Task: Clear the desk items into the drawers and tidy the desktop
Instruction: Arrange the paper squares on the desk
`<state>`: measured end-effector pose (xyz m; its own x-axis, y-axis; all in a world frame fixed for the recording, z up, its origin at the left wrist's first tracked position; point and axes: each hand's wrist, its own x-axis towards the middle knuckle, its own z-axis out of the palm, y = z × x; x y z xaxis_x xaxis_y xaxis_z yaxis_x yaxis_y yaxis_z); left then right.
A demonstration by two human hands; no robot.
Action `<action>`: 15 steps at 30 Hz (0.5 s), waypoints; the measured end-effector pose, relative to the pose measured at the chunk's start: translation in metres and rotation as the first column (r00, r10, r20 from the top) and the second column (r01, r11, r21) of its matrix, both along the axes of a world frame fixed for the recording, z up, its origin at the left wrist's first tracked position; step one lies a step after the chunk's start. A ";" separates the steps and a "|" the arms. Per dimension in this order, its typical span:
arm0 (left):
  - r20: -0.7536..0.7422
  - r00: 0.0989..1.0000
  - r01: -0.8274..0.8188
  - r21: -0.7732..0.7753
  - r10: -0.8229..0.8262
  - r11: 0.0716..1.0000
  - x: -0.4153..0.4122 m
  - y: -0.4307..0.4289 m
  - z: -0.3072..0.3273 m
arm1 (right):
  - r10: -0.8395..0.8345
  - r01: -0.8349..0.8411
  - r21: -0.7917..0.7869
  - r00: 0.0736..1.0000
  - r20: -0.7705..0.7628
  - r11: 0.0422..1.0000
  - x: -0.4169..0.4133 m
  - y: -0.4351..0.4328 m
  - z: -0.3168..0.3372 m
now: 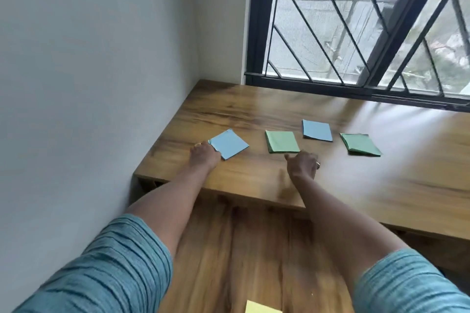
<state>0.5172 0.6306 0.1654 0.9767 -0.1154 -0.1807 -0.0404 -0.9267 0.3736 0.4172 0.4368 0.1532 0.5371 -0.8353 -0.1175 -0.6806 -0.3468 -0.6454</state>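
Desk (254, 180) below the window (356, 20) carries 4 pads in a row along it: blue pad (229, 143) past the window's left end, green pad (282, 141), 2nd blue pad (317, 129) nearest the window, and 2nd green pad (360, 144). Left hand (205, 155) touches the blue pad's corner, but its fingers are hidden, so I cannot tell its grip. Right hand (302, 164), fingers curled and empty, sits just beside the green pad, on the side away from the window.

on the wooden counter (254, 109), four paper pads lie in a row: left blue pad (229, 143), light green pad (282, 141), far blue pad (317, 129), dark green pad (360, 144). the left grip (204, 154) touches the left blue pad's corner. the right grip (302, 162), fingers curled, sits just short of the light green pad.
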 end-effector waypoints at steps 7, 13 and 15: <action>-0.107 0.994 0.010 0.079 -0.002 0.997 0.055 -0.023 -0.012 | -0.072 0.077 0.037 0.990 -0.119 0.996 0.060 -0.023 -0.010; -0.187 0.981 -0.054 -0.014 0.051 0.998 0.060 -0.021 -0.005 | -0.090 0.123 0.143 0.972 -0.215 0.982 0.068 -0.025 -0.009; -0.180 0.980 -0.095 -0.070 0.081 0.993 0.053 -0.019 -0.003 | -0.090 0.142 0.200 0.964 -0.250 0.970 0.067 -0.025 -0.009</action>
